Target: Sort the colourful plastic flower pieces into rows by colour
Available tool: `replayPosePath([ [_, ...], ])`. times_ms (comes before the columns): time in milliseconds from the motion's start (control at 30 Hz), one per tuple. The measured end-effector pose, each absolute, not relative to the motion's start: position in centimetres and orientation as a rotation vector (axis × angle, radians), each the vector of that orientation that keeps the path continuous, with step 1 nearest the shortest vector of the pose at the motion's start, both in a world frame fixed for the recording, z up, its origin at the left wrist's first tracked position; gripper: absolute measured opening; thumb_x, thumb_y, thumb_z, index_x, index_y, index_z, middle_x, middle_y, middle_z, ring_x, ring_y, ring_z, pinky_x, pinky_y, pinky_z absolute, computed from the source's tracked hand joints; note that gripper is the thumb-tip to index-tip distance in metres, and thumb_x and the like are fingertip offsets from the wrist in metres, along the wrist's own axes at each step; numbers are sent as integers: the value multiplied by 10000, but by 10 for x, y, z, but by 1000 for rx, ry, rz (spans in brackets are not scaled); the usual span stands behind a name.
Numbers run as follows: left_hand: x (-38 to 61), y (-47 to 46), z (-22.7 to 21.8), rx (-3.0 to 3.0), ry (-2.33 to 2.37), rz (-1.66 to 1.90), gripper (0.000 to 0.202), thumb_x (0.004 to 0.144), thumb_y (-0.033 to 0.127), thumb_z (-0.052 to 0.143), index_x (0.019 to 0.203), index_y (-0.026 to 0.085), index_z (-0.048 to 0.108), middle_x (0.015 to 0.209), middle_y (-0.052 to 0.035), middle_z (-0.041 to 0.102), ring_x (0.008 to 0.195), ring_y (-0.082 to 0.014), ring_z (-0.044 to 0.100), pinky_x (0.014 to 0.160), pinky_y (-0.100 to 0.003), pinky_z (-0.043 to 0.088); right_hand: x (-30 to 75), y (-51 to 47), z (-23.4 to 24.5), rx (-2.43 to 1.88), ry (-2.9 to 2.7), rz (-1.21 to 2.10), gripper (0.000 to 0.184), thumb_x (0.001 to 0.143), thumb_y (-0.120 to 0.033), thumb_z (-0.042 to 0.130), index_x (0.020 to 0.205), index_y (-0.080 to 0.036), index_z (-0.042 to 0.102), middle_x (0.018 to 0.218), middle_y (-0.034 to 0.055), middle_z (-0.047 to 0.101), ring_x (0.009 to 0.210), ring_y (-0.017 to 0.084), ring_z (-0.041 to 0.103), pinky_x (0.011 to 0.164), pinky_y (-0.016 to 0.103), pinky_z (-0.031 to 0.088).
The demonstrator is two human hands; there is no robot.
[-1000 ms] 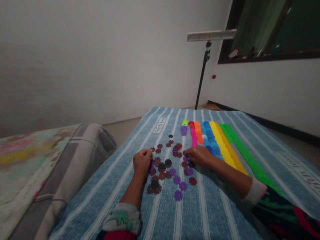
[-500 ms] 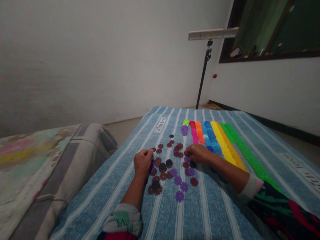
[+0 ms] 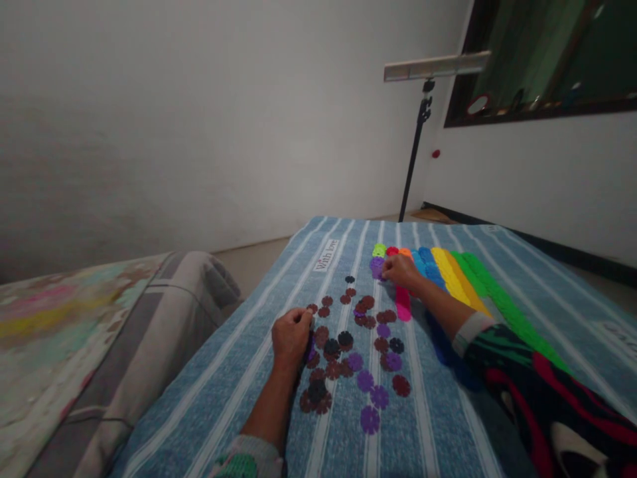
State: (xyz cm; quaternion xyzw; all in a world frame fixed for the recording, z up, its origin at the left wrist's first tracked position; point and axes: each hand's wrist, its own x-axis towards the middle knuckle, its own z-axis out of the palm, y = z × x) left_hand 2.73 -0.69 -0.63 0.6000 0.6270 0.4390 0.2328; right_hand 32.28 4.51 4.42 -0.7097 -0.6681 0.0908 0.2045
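Note:
Flower-edged plastic discs lie scattered in front of me: brown discs (image 3: 322, 335), purple discs (image 3: 365, 380) and black discs (image 3: 345, 340). My left hand (image 3: 291, 337) rests at their left side, fingers closed, with a brown disc (image 3: 312, 309) by the fingertips; whether anything is pinched there is hidden. Farther out, my right hand (image 3: 402, 271) is pinched at a short overlapping row of purple discs (image 3: 377, 267), its fingertips on a purple disc. Just beyond that row lie light-green discs (image 3: 379, 250). My right forearm partly covers the pink, orange and blue rows.
Rows of overlapping discs run along the right: pink (image 3: 403, 305), blue (image 3: 432, 267), yellow (image 3: 450, 275) and green (image 3: 497, 299). A striped blue cloth (image 3: 239, 398) covers the table. A draped bed or sofa (image 3: 124, 345) stands left; a black stand (image 3: 411, 159) rises behind.
My right hand has moved away from me, from the scattered discs to the purple row. My left hand stays beside the brown discs. The whole view has shifted slightly.

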Motion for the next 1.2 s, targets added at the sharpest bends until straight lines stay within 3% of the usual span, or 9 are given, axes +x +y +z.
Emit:
replayPosePath([
  [233, 29, -10, -4, 1655, 1738, 1195, 333, 730, 448, 518, 617, 179, 678, 597, -10, 651, 616, -172, 594, 606, -263, 428, 316, 69, 24, -2030, -1806, 213, 117, 710, -79, 609, 700, -155, 698, 715, 58, 694, 717, 164, 628, 596, 223, 405],
  [467, 30, -13, -2, 1628, 1746, 1181, 321, 728, 442, 526, 638, 181, 690, 587, -5, 648, 611, -173, 590, 608, -262, 425, 314, 64, 25, -2059, -1848, 152, 162, 768, -119, 591, 834, -146, 736, 846, 111, 712, 828, 219, 646, 658, 257, 438],
  [733, 30, -11, -1, 1638, 1745, 1195, 323, 722, 444, 524, 631, 182, 690, 593, -9, 655, 612, -176, 594, 606, -265, 422, 282, 17, 37, -1629, -2356, 255, 256, 787, -237, 678, 1037, -248, 735, 1044, 46, 671, 960, 188, 607, 774, 241, 430],
  [967, 29, -9, -3, 1647, 1729, 1215, 324, 717, 443, 525, 662, 178, 704, 609, -9, 670, 613, -174, 598, 613, -263, 426, 255, -7, 53, -1434, -2810, 91, 117, 812, -277, 648, 839, -200, 731, 1053, 69, 649, 1000, 215, 582, 741, 262, 426],
  [1200, 30, -8, -4, 1645, 1725, 1210, 330, 722, 446, 519, 638, 176, 689, 600, -4, 662, 610, -168, 596, 598, -255, 416, 249, -11, 49, -1584, -2820, -37, 165, 844, -285, 597, 873, -180, 720, 1032, 94, 680, 974, 230, 605, 732, 278, 449],
])
